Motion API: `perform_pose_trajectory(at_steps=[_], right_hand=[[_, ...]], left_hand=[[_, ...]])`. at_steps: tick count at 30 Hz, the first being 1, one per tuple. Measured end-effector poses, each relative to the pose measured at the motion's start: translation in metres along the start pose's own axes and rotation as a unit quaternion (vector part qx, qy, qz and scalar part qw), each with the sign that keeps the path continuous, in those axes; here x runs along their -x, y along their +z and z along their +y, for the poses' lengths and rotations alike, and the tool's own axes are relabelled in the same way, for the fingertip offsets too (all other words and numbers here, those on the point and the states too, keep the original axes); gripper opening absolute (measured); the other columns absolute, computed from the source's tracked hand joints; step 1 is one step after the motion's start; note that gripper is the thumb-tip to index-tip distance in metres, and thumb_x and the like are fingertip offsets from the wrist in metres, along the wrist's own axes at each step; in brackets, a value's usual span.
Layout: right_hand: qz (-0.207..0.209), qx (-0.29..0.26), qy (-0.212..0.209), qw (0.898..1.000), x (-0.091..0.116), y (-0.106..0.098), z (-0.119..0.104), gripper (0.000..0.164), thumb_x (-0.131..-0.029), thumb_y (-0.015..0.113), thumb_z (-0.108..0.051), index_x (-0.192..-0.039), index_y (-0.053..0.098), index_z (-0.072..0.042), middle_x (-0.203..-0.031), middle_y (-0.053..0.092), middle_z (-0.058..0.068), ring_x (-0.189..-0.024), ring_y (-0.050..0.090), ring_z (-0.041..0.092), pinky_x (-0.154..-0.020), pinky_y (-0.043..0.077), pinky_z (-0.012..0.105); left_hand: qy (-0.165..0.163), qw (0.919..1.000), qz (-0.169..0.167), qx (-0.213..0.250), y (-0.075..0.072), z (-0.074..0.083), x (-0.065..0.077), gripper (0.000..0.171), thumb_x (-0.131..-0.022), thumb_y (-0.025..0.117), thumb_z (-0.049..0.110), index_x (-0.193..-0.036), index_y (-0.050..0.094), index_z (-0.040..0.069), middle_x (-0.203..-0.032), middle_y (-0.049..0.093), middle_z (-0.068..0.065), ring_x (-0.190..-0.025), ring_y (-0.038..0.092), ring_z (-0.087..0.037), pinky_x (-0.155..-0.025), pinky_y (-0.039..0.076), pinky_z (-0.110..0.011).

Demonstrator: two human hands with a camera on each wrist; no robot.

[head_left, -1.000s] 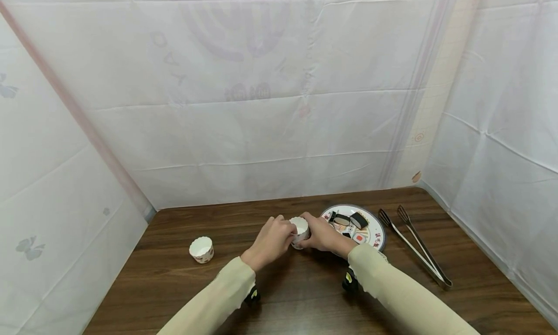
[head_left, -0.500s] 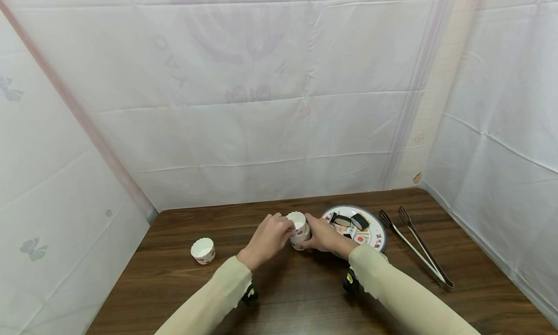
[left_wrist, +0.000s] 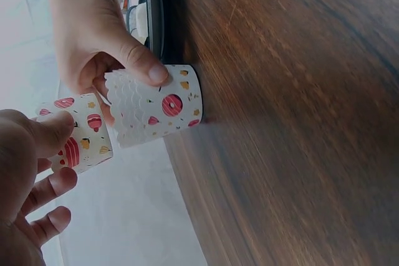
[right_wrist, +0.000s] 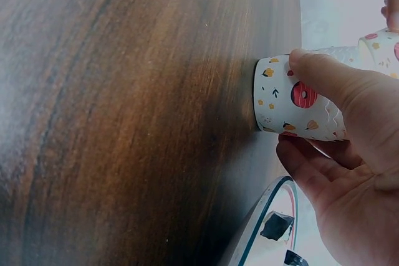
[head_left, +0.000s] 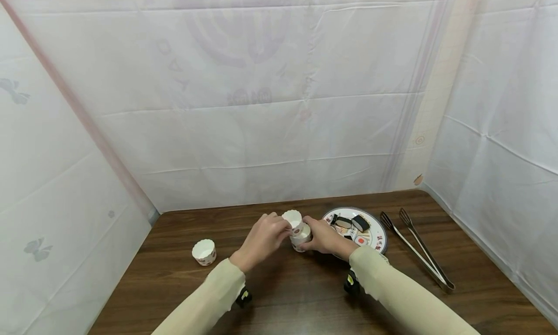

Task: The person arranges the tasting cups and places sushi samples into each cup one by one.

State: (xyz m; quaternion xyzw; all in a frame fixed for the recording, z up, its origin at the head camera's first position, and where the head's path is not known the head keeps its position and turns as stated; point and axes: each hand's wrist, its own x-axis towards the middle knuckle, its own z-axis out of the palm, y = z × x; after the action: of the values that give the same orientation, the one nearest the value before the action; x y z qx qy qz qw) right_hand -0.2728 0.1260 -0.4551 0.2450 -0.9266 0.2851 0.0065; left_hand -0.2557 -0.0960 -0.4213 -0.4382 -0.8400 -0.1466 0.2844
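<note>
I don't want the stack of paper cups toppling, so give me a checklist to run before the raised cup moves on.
1. Left hand pinching the raised cup: ok.
2. Right hand gripping the stack: ok.
3. Stack's base on the table: ok.
4. Raised cup clear of the stack's rim: cannot tell; their edges meet in view.
5. Lone cup upright and apart: ok.
6. Tongs away from both hands: ok, right of the plate.
</note>
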Motion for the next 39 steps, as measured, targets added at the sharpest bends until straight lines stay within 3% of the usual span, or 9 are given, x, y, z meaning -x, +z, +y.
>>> perform_pose_trajectory(at_steps=[10, 16, 39], right_hand=[[-0.007, -0.023, -0.004, 1.0, -0.001, 0.003, 0.001, 0.068, -0.083, 0.089, -0.023, -0.14, 0.053, -0.008, -0.113, 0.07, 0.012, -0.099, 0.068, 0.026, -0.084, 0.055, 0.045], [-0.014, -0.024, -0.01, 1.0, -0.001, 0.004, 0.0, 0.069, -0.084, 0.087, -0.023, -0.142, 0.052, -0.008, -0.114, 0.07, 0.015, -0.101, 0.068, 0.028, -0.084, 0.055, 0.046], [-0.016, -0.015, -0.011, 1.0, -0.002, 0.0, 0.001, 0.063, -0.086, 0.086, -0.023, -0.139, 0.054, -0.008, -0.115, 0.069, 0.013, -0.1, 0.067, 0.026, -0.084, 0.056, 0.044]], left_hand=[[0.004, 0.9998, 0.013, -0.01, -0.011, -0.006, 0.018, 0.009, -0.086, 0.082, 0.006, -0.089, 0.075, 0.012, -0.084, 0.072, 0.005, -0.075, 0.057, -0.014, -0.064, 0.044, -0.03], [-0.009, 0.9998, 0.014, -0.011, -0.015, -0.013, 0.031, 0.012, -0.085, 0.082, 0.005, -0.085, 0.074, 0.013, -0.082, 0.069, 0.006, -0.074, 0.056, -0.014, -0.065, 0.043, -0.031], [-0.054, 0.9977, -0.022, -0.035, -0.029, -0.029, 0.064, 0.013, -0.083, 0.084, 0.003, -0.085, 0.074, 0.011, -0.081, 0.069, 0.005, -0.074, 0.057, -0.014, -0.064, 0.044, -0.032]])
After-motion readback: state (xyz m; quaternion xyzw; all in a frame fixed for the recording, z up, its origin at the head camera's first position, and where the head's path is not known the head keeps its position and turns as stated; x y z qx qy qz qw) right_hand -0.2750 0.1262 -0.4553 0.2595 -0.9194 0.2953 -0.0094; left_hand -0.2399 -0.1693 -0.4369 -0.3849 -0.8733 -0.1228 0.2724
